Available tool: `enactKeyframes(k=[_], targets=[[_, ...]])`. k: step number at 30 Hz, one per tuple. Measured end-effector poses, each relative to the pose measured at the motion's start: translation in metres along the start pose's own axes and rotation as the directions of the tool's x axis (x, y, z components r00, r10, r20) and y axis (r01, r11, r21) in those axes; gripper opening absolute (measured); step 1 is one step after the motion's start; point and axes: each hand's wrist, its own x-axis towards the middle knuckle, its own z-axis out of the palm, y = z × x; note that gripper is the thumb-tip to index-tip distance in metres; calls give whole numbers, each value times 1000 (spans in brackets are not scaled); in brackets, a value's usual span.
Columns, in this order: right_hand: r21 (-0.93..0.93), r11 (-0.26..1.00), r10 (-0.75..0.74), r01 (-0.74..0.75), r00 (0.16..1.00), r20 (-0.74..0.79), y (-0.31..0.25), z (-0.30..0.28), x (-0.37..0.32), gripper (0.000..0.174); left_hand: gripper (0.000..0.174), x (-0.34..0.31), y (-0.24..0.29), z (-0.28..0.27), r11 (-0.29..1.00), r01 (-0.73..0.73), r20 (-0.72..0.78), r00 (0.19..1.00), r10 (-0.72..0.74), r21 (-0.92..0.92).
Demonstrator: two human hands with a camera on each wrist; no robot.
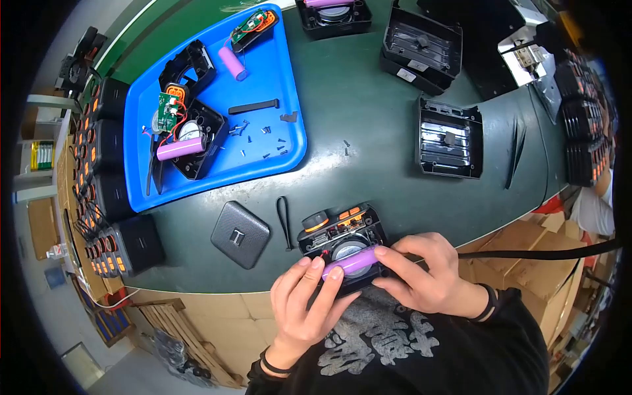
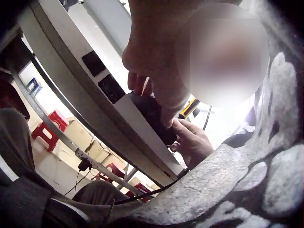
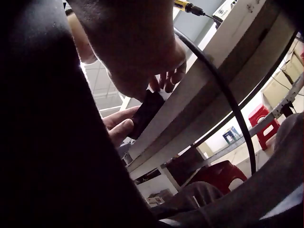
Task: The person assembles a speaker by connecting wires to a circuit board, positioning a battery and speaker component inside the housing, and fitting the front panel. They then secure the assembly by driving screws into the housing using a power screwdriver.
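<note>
Currently, a glossy purple cylindrical cell [image 1: 355, 262] is lying slantwise in an open black plastic case [image 1: 380, 232], partly covering a round silver-coloured disc [image 1: 344, 248], and the case is sitting at the near edge of a dark green bench [image 1: 355, 178]. The person's left hand [image 1: 301, 311] is gripping the near left part of the case, its fingertips pressing on the left end of the cell. The right hand [image 1: 428, 276] is gripping the other side, its index fingertip touching the cell's right end. Both wrist views are showing the case only as a dark shape among the fingers. Along its far side, a black knob with an orange ring [image 1: 316, 221] is standing beside bright orange buttons [image 1: 351, 213]. Just left of the case, a thin black looped strap [image 1: 288, 238] is lying near a square black textured box [image 1: 240, 234]. Beyond these, a bright blue plastic tray [image 1: 270, 72] is holding loose screws and opened black units, while black metal tweezers [image 1: 515, 158] are resting well to the right.
</note>
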Motion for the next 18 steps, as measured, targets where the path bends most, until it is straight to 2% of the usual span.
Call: enactKeyframes(k=[9,11,13,15,17,18], targets=[[-19,1000,1,-1,1000,8,3,0,2,55,67,2,-2,1,1000,-16,-18,1000,16,-11],[-11,1000,6,-6,1000,4,0,2,0,55,58,3,-1,0,1000,-2,-38,999,2,4],[-4,1000,8,-8,1000,1,-3,1,-3,55,60,3,-1,2,1000,2,-66,998,-1,15],[6,997,-80,81,993,-92,-6,-2,-9,54,62,0,-2,5,1000,8,-90,996,-6,24],[39,986,-157,164,978,-138,-9,-11,-16,47,66,-4,-2,7,999,23,-176,984,-27,-28],[43,968,-239,246,964,-115,-9,-24,-15,43,69,-5,-4,3,1000,13,-156,988,-11,9]])
